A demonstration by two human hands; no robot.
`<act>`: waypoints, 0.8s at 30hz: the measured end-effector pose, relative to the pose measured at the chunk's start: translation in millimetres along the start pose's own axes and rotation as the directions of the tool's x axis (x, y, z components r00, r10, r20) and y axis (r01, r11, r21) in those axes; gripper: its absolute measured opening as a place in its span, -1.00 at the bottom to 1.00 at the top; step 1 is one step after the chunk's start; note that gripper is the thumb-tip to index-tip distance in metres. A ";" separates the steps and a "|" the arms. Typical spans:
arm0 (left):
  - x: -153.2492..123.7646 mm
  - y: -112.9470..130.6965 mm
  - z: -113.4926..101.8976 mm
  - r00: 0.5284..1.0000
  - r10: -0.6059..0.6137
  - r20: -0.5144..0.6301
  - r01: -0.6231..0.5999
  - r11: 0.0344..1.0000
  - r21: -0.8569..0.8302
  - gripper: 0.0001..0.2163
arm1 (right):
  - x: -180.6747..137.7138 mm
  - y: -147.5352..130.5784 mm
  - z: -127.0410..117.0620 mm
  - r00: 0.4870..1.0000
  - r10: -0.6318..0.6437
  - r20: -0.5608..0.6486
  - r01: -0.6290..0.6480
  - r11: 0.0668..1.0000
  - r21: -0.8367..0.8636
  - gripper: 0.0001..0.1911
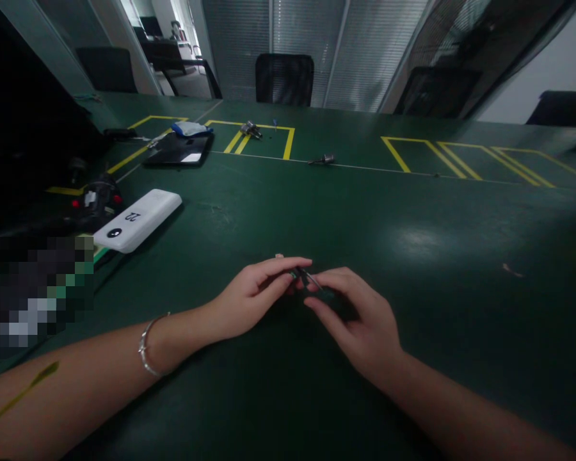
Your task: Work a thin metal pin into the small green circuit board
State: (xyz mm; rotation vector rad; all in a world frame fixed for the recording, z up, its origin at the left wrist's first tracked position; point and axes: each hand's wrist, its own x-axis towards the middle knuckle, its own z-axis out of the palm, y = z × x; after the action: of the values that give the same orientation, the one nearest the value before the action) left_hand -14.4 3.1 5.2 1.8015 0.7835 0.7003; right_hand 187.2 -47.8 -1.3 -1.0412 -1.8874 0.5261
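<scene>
Between the thumb and fingers of my left hand [252,294] is a small dark part with a thin metal rod [310,278]. A bit of green shows by the left fingertips; its exact kind cannot be made out. My right hand [362,314] is close on the right side, its index finger at the rod and its thumb held apart, lower down. The right fingers look open around the rod's end rather than pinched on it. Both hands are just above the green table [269,397].
At left lie a white power bank [141,218] marked 22 and a dark device with red parts [100,195]. Farther back are a black tablet [177,150], a blue-white packet [191,129], metal parts [251,130] and another metal piece [324,159]. Chairs [285,78] line the far edge.
</scene>
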 end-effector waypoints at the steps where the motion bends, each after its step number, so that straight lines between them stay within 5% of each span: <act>1: 0.2 0.1 -0.3 1.000 -0.002 -0.008 0.002 1.000 0.017 -0.67 | -0.2 -0.2 -0.7 1.000 0.000 0.000 0.000 1.000 0.009 -0.75; 16: 1.9 -6.3 0.4 0.988 -0.128 -0.081 0.110 0.974 -0.197 -0.79 | 1.4 7.8 -4.9 0.971 0.216 0.101 -0.226 0.970 0.094 -0.72; 24: 5.1 -7.9 -3.7 0.976 -0.099 -0.191 0.097 0.995 -0.020 -0.80 | 1.9 4.3 -4.0 0.955 0.275 0.108 -0.280 0.959 0.035 -0.73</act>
State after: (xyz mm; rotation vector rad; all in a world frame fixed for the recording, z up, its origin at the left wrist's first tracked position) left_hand -15.5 11.4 -0.4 1.6898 0.9884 0.8200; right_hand 192.1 -44.0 -1.3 -1.2764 -1.8155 0.7979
